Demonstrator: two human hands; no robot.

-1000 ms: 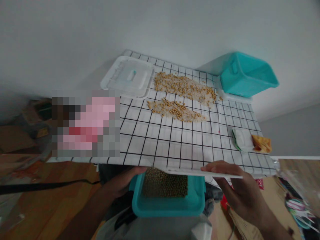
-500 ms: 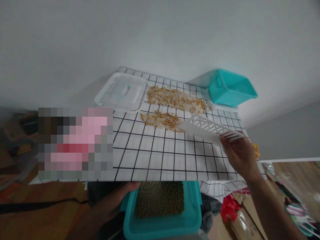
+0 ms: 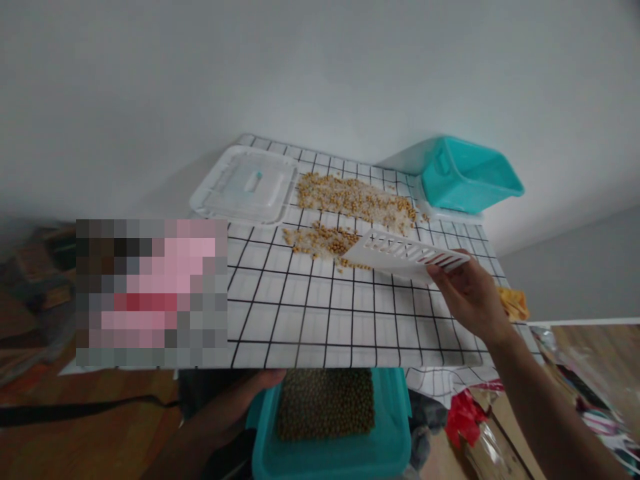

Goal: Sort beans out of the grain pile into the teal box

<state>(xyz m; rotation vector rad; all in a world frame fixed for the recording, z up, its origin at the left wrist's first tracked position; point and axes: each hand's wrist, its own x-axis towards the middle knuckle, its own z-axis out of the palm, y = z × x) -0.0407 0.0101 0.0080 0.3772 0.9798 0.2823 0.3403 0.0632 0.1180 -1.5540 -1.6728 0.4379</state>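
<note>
My right hand pinches the near end of a white slotted plastic piece. Its far edge touches a small patch of yellow beans and pale grains on the checked tablecloth. Behind it lies a larger strip of the same mix. Below the table's front edge, my left hand is at the upper left corner of a teal box, its fingertips partly hidden by the tabletop. Inside the box is a layer of small round beans, looking darker there.
A clear lid lies at the back left, by the wall. At the back right, a second teal box stands tilted on a pale base. A yellow cloth hangs at the right edge. A pixelated pink patch covers the left end.
My right hand has moved the slotted piece a little left, into the near bean patch, and a few beans now lie along its edge. My left hand and its box stay together.
</note>
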